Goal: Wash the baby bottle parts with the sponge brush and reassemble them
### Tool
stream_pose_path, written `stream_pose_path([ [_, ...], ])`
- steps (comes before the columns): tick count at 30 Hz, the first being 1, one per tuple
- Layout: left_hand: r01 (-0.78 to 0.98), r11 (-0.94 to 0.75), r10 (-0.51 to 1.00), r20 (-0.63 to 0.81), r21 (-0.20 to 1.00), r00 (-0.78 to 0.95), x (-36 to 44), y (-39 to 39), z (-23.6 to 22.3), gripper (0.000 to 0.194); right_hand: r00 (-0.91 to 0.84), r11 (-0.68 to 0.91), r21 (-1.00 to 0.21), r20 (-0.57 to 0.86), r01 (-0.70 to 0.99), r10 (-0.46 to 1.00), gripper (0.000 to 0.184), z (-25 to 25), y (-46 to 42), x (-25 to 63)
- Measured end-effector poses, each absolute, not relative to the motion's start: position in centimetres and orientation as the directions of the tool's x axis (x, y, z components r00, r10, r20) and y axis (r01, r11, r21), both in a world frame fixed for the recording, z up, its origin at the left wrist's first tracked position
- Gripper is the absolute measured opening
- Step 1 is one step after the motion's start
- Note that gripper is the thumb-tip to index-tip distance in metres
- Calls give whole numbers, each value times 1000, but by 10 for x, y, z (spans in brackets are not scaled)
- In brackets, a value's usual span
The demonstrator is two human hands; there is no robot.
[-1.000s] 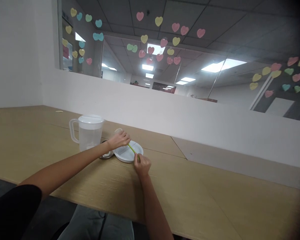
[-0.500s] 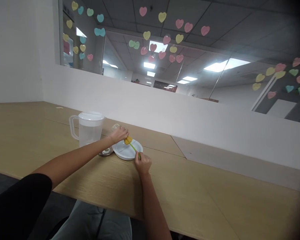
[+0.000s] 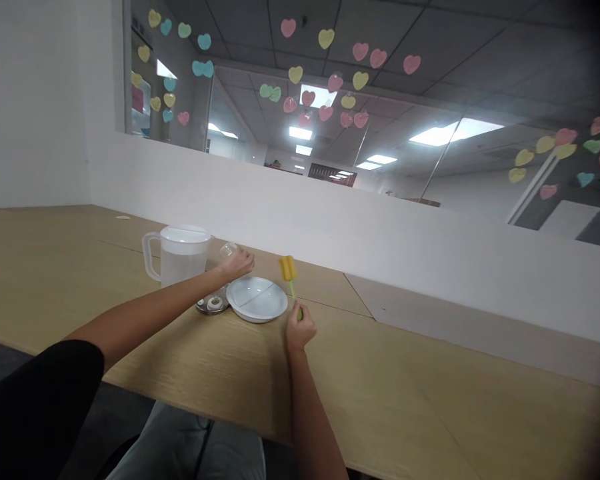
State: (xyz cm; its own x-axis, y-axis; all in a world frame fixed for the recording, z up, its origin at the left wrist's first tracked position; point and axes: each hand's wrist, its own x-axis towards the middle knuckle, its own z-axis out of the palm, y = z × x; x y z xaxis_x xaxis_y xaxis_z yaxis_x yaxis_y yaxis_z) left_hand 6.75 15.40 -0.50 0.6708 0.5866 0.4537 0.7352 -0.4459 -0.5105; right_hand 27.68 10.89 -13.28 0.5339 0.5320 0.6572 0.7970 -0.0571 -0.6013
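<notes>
My right hand (image 3: 301,329) is closed round the green handle of a sponge brush (image 3: 289,272), whose yellow sponge head stands upright above the wooden table (image 3: 390,393), just right of a white divided plate (image 3: 257,299). My left hand (image 3: 237,263) is wrapped round a clear glass (image 3: 227,252), held tilted behind the plate's far left rim. Most of the glass is hidden by my fingers.
A white lidded pitcher (image 3: 180,256) with water stands left of the glass. A small metal dish (image 3: 213,305) lies beside the plate under my left forearm. A low white wall (image 3: 380,240) with a window above it runs behind the table.
My right hand has pulled the sponge brush out from the glass and swung it upright to the right of the plate. My left hand with the glass has lifted slightly.
</notes>
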Motion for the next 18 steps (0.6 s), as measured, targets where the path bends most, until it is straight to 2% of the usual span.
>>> stream_pose_path([
  [3,696,-515,556,423,-500,715,71,144,-6,23,670,-221,-710,446,669,593,42,-125,107,280],
  [7,706,-561,557,434,-432,708,81,134,-1,12,675,-323,-697,309,640,670,36,-127,108,283],
  [9,752,-542,588,471,-374,658,85,128,2,21,655,-343,-676,273,652,705,32,-130,110,284],
  [12,803,-584,633,552,-120,543,89,112,-5,49,622,-352,-646,248,678,743,31,-134,113,285],
  [15,707,-680,669,561,196,488,93,86,-26,65,592,-349,-619,238,703,770,32,-135,113,284],
  [18,629,-676,721,521,383,458,98,62,-53,78,551,-328,-592,244,736,798,31,-135,112,284],
])
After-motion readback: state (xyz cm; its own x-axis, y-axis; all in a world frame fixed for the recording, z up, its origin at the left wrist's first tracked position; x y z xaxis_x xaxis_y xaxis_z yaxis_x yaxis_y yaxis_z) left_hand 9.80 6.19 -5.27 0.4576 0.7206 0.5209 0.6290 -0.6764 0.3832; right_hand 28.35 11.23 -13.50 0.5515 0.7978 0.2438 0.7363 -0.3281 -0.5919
